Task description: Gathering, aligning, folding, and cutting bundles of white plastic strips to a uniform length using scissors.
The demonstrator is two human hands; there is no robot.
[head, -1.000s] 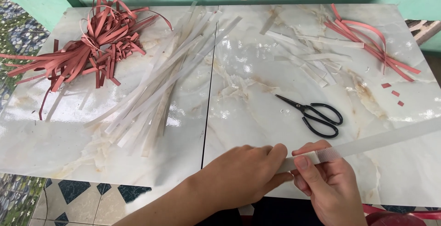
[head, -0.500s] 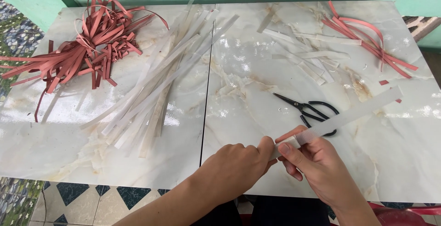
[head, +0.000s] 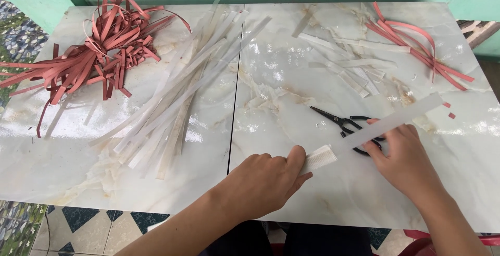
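Note:
My left hand [head: 263,183] pinches the near end of a long white strip [head: 388,123], which runs up and to the right over the marble table [head: 291,68]. The end by my thumb looks ribbed or folded. My right hand [head: 403,159] rests on the middle of the same strip, fingers over it, partly covering black scissors [head: 341,123] that lie on the table beneath.
A heap of white strips [head: 172,105] lies left of centre. A tangle of red strips [head: 101,50] fills the far left corner. More red strips [head: 416,45] and short white pieces [head: 351,68] lie far right. Small red scraps [head: 449,110] sit near the right edge.
My hands have drawn apart along the strip: the left stays at its near end, the right has slid up toward the scissors. The strip now lies lower, angled up right.

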